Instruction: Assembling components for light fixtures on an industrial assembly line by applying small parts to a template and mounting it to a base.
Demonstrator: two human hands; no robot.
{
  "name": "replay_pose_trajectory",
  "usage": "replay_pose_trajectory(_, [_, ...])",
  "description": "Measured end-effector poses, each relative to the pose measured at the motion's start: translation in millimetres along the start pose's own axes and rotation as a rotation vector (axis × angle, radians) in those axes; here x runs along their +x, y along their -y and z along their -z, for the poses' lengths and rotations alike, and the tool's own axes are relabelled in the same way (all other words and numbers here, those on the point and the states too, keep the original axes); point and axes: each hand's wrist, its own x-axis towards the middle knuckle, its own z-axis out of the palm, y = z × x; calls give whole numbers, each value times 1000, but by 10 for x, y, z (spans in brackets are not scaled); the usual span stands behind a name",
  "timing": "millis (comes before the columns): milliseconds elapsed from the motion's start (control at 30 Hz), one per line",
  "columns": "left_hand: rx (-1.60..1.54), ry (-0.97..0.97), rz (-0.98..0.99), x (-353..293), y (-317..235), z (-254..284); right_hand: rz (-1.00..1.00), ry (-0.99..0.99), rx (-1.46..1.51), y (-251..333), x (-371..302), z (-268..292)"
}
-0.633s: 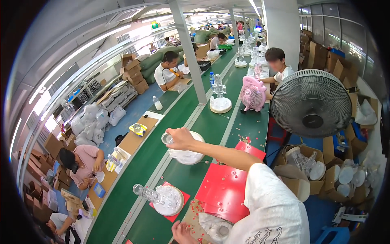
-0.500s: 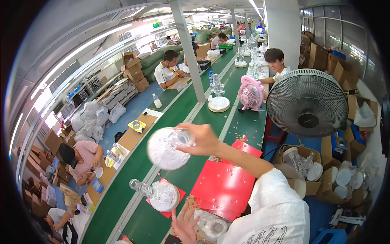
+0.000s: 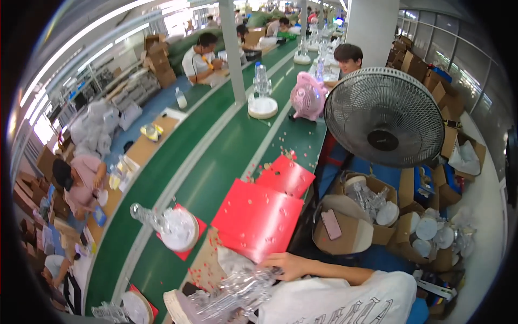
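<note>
Tower tipped on its side at the near edge, right hand on its top end

Right hand: fingers curled over the clear top, grasping it. Left hand: a skin-toned patch below the tower may be it; grip cannot be told. Tower slants across the person's front, its pale base near left, its top far right. Grip thus sits at the slim end, well apart from the base; the body lies to the left of the fingers. Judgement: tilted hold likely brings the clear parts within close reach, with the heavier-looking base low.

Red sheets lie just beyond the right hand, loose bits strewn to the left. Second tower sits on its own red sheet on the green belt, perhaps to keep its underside clean.
</note>
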Motion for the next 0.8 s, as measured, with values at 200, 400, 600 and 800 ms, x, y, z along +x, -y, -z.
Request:
replay_pose_trajectory(200, [534,-157,-215,-1175,-775,926,-142,305,-136,-296,436,-967])
replay_pose_trajectory(400, [553,-318,-300,-1733,-812,223,-73,-11,-238,-529,649,-1198])
replay_pose_trajectory(600, [562,-361,-289,-1594,-623,49,-131,33,-242,-444,566,-1139])
replay_pose_trajectory(800, [651,-469,-319,-1640,-109,-301,103,-408,-81,803,435,-159])
